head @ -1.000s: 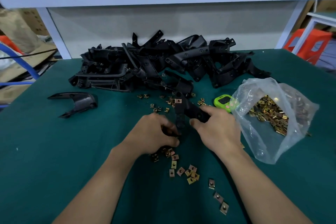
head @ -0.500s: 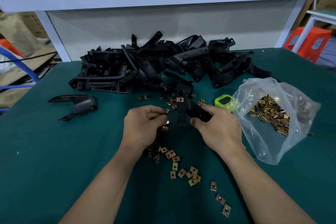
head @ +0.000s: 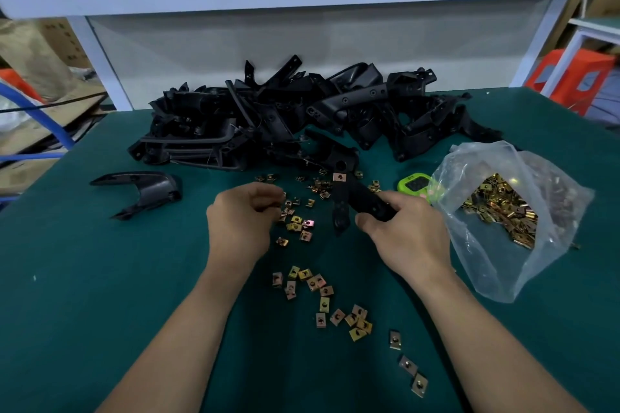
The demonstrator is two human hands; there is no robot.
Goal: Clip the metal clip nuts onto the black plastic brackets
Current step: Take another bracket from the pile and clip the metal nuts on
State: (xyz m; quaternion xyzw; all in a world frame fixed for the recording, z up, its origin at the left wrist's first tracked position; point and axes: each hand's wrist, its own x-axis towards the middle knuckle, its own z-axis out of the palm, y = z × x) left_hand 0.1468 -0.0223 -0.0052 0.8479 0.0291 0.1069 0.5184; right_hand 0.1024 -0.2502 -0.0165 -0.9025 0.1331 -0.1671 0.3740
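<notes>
Judging by what lies on the green table [head: 84, 295], the job looks only just begun. At the far left one black bracket [head: 137, 191] lies alone, and no clip shows on it from here. Behind it a big pile of brackets [head: 302, 117] waits at the back of the table, with no metal visible on any of them. The left hand [head: 241, 221] is over a scatter of loose clip nuts [head: 297, 223], fingers curled toward the thumb. Whether a clip is pinched there I cannot tell. Just right of it, the right hand [head: 406, 235] grips the held bracket [head: 349, 198], which already carries one fitted clip [head: 339, 177] at its far end. Further right, past a green timer [head: 414, 184], a clear plastic bag [head: 553, 245] holds many more clips, so most of the work seems left.
</notes>
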